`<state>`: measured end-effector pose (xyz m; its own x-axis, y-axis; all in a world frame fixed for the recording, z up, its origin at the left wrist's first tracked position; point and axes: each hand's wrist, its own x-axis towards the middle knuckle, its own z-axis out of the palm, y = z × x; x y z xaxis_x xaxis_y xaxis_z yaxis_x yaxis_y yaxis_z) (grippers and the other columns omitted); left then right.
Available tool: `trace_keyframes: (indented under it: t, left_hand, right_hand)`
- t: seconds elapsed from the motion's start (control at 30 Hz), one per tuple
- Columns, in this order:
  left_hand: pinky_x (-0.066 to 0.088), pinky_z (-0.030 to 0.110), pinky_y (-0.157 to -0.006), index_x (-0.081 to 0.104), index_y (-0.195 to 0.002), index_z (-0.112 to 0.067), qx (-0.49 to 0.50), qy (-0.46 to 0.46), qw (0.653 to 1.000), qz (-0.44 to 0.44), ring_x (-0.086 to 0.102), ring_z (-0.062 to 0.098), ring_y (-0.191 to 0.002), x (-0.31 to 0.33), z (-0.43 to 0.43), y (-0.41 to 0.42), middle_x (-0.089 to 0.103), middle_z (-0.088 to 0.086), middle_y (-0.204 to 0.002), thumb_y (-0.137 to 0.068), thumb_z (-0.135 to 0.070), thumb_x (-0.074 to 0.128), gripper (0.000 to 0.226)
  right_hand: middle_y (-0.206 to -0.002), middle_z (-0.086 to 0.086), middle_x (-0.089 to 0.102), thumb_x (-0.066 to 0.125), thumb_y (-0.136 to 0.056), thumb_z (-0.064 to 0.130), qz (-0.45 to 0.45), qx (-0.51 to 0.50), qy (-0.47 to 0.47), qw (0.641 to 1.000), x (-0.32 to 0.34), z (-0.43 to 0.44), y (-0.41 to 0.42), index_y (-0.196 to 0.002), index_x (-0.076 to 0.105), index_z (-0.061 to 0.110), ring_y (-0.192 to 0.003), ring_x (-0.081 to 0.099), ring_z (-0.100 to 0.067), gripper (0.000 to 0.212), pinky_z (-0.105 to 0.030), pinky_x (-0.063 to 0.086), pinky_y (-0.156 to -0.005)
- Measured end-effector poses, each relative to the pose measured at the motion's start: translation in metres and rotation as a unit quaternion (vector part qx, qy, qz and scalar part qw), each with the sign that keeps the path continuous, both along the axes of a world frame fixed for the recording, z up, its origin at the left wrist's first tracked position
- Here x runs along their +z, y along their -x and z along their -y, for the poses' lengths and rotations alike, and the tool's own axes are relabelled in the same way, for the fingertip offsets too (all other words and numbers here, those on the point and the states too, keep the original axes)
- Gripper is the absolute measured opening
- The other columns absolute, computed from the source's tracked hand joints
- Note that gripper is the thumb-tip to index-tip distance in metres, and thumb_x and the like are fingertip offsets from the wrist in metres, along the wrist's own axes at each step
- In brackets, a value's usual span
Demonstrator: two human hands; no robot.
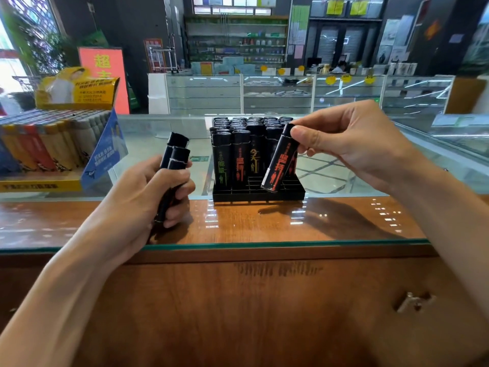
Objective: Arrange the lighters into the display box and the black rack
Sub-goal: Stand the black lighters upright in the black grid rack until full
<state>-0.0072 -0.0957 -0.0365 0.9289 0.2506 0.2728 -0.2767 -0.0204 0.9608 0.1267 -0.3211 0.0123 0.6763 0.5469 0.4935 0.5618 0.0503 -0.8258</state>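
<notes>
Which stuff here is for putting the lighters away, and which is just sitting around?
For the job: red-print lighter in the right hand; black lighters in the left hand; black rack; display box.
Just there: red sign; glass cabinets; metal catch on the wooden counter.

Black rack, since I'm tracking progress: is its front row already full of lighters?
No, empty slots show in the front row of the black rack, where the right hand pinches a tilted red-printed lighter over them.
</notes>
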Motion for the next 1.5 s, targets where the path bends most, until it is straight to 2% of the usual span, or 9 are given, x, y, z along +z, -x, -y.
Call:
trace_keyframes:
  t: [0.17, 0.33, 0.5, 0.6, 0.73, 0.9, 1.07, 1.27, 1.5]
  left_hand:
    - [0.045, 0.026, -0.047, 0.056, -0.097, -0.008, -0.048, 0.056, 0.997, 0.019, 0.049, 0.014, -0.055, -0.005, -0.003, 0.004, 0.054, 0.003, -0.073, -0.086, -0.022, 0.053, 0.018]
    - [0.050, 0.032, -0.058, 0.070, -0.097, -0.013, -0.052, 0.040, 0.997, 0.031, 0.059, 0.018, -0.066, -0.010, -0.007, 0.004, 0.062, 0.006, -0.079, -0.081, -0.028, 0.060, 0.024]
    - [0.052, 0.033, -0.060, 0.072, -0.097, -0.014, -0.042, 0.015, 0.998, 0.035, 0.062, 0.020, -0.069, -0.010, -0.007, 0.004, 0.064, 0.006, -0.081, -0.076, -0.030, 0.064, 0.027]
    - [0.055, 0.036, -0.061, 0.073, -0.095, -0.018, -0.028, -0.010, 0.999, 0.039, 0.063, 0.020, -0.069, -0.009, -0.007, 0.005, 0.065, 0.005, -0.081, -0.075, -0.033, 0.064, 0.027]
    - [0.056, 0.043, -0.070, 0.072, -0.097, -0.020, -0.011, -0.046, 0.998, 0.042, 0.064, 0.022, -0.073, -0.009, -0.008, 0.006, 0.066, 0.004, -0.084, -0.074, -0.036, 0.064, 0.030]
    - [0.052, 0.056, -0.079, 0.070, -0.100, -0.017, 0.005, -0.063, 0.997, 0.040, 0.064, 0.022, -0.075, -0.007, -0.005, 0.009, 0.067, 0.003, -0.086, -0.075, -0.037, 0.067, 0.032]
    - [0.051, 0.058, -0.079, 0.068, -0.101, -0.017, -0.001, -0.057, 0.997, 0.043, 0.063, 0.021, -0.074, -0.006, -0.003, 0.010, 0.066, 0.004, -0.083, -0.081, -0.032, 0.064, 0.025]
    - [0.057, 0.038, -0.071, 0.069, -0.098, -0.020, -0.012, -0.054, 0.997, 0.045, 0.065, 0.018, -0.070, -0.006, -0.004, 0.009, 0.067, 0.003, -0.081, -0.078, -0.035, 0.065, 0.025]
    - [0.057, 0.040, -0.069, 0.069, -0.098, -0.018, -0.015, -0.051, 0.998, 0.040, 0.064, 0.018, -0.070, -0.006, -0.003, 0.009, 0.066, 0.004, -0.080, -0.075, -0.034, 0.061, 0.029]
  right_hand:
    - [-0.069, 0.006, 0.072, 0.072, -0.070, 0.020, 0.055, -0.052, 0.014, 0.997, 0.007, -0.002, 0.000, -0.090, 0.070, 0.013, -0.063, 0.066, -0.006, 0.021, -0.015, 0.051, -0.061]
    - [-0.077, -0.003, 0.072, 0.074, -0.076, 0.011, 0.098, -0.067, 0.031, 0.992, 0.004, -0.019, 0.006, -0.092, 0.070, 0.007, -0.067, 0.069, -0.013, 0.017, -0.023, 0.057, -0.066]
    - [-0.079, -0.003, 0.071, 0.076, -0.077, 0.015, 0.182, -0.100, 0.069, 0.976, -0.002, -0.041, 0.013, -0.093, 0.072, 0.008, -0.071, 0.070, -0.014, 0.018, -0.031, 0.058, -0.073]
    - [-0.079, -0.001, 0.071, 0.077, -0.077, 0.017, 0.216, -0.120, 0.079, 0.966, -0.004, -0.048, 0.014, -0.093, 0.073, 0.011, -0.072, 0.068, -0.011, 0.017, -0.028, 0.057, -0.074]
    - [-0.081, 0.004, 0.070, 0.076, -0.078, 0.020, 0.271, -0.135, 0.085, 0.949, -0.008, -0.054, 0.019, -0.096, 0.074, 0.010, -0.067, 0.064, -0.004, 0.020, -0.010, 0.049, -0.069]
    - [-0.092, -0.003, 0.071, 0.076, -0.078, 0.022, 0.327, -0.172, 0.090, 0.925, -0.014, -0.059, 0.022, -0.101, 0.073, 0.009, -0.080, 0.063, -0.011, 0.027, -0.020, 0.050, -0.075]
    - [-0.081, 0.003, 0.068, 0.078, -0.075, 0.020, 0.276, -0.161, 0.038, 0.947, -0.019, -0.059, 0.022, -0.096, 0.072, 0.009, -0.072, 0.062, -0.006, 0.024, -0.014, 0.050, -0.071]
    - [-0.080, 0.002, 0.069, 0.079, -0.075, 0.015, 0.252, -0.141, 0.039, 0.957, -0.019, -0.057, 0.019, -0.092, 0.071, 0.008, -0.072, 0.065, -0.006, 0.019, -0.017, 0.052, -0.071]
    - [-0.081, -0.001, 0.069, 0.080, -0.073, 0.015, 0.238, -0.153, 0.034, 0.959, -0.020, -0.056, 0.017, -0.093, 0.071, 0.008, -0.074, 0.066, -0.011, 0.023, -0.022, 0.055, -0.072]
